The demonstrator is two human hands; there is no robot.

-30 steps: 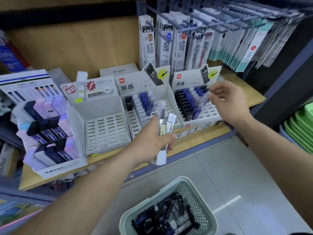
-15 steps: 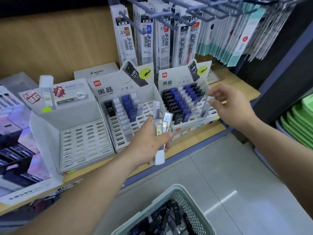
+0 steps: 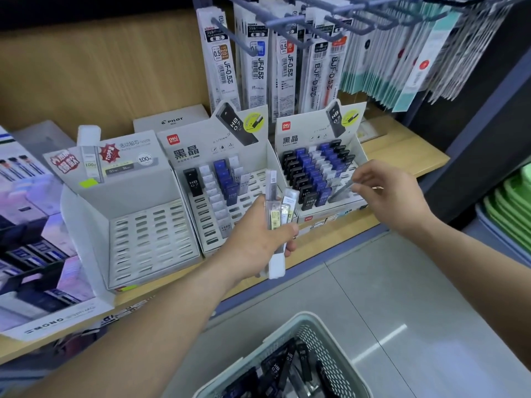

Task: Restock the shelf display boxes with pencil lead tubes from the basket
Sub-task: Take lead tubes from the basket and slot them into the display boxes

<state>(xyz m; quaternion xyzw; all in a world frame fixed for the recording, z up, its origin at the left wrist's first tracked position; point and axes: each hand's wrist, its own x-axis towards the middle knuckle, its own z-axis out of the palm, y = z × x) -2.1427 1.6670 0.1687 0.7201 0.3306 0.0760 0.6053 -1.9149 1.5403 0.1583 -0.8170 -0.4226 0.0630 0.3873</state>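
My left hand [image 3: 255,239] grips a small bunch of clear pencil lead tubes [image 3: 277,208] upright in front of the middle display box [image 3: 184,156]. My right hand [image 3: 393,193] pinches a single grey lead tube [image 3: 340,191] and holds it slanted over the front rows of the right display box [image 3: 310,139], which is nearly full of black, blue and white tubes. The middle box is partly filled. The left display box [image 3: 155,239] has bare slots. A pale green basket [image 3: 287,331] with dark lead tubes [image 3: 287,366] sits at the bottom of the view.
Refill packs [image 3: 258,67] hang on blue hooks above the boxes. A Mono display [image 3: 43,268] stands at the left on the wooden shelf [image 3: 402,150]. Green trays [image 3: 511,214] are stacked at the far right. Grey floor tiles lie below the shelf edge.
My right hand has drawn back from the back rows of the right box to its front rows, now pinching one tube. The view shifted rightward; my left hand kept its bunch.
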